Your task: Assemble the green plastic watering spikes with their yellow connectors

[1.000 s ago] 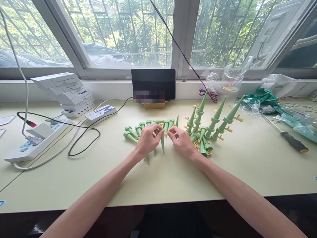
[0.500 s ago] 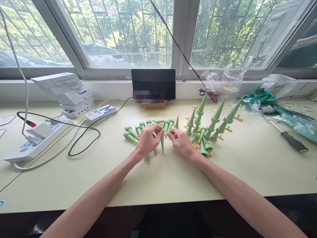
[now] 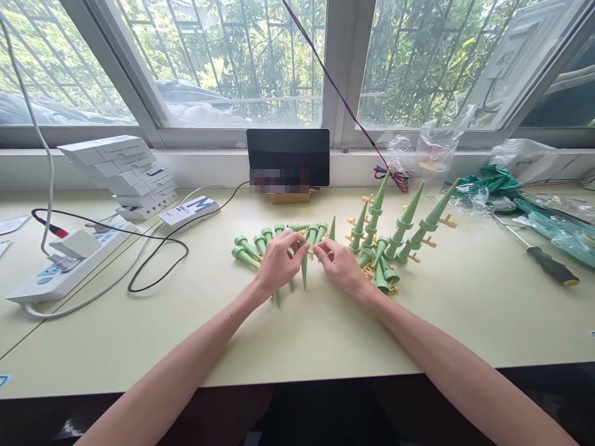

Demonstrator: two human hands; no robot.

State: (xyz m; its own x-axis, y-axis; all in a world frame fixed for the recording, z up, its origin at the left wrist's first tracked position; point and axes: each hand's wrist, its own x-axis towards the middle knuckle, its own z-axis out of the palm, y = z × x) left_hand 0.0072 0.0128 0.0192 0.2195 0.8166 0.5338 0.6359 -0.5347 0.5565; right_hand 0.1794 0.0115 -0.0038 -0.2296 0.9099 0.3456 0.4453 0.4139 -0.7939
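Note:
My left hand [image 3: 281,257] is closed in a pinch around a green plant watering spike [image 3: 304,272], whose tip points down toward me. A small yellow valve [image 3: 312,253] sticks out from the spike's side. Against that valve, the thumb and fingertips of my right hand [image 3: 341,266] are pinched together. More green spikes [image 3: 246,248] lie fanned out behind and left of my left hand, partly hidden by it. Beside my right hand is a cluster of loose spikes [image 3: 382,272] with yellow valves. Just behind, several spikes stand stacked in upright columns [image 3: 405,223].
A tablet [image 3: 288,155] leans at the window behind the hands. To the left are a white power strip [image 3: 69,266], a black cable [image 3: 186,241] and stacked white boxes [image 3: 125,173]. A screwdriver [image 3: 553,266] and green plastic-wrapped items [image 3: 497,189] lie at the right.

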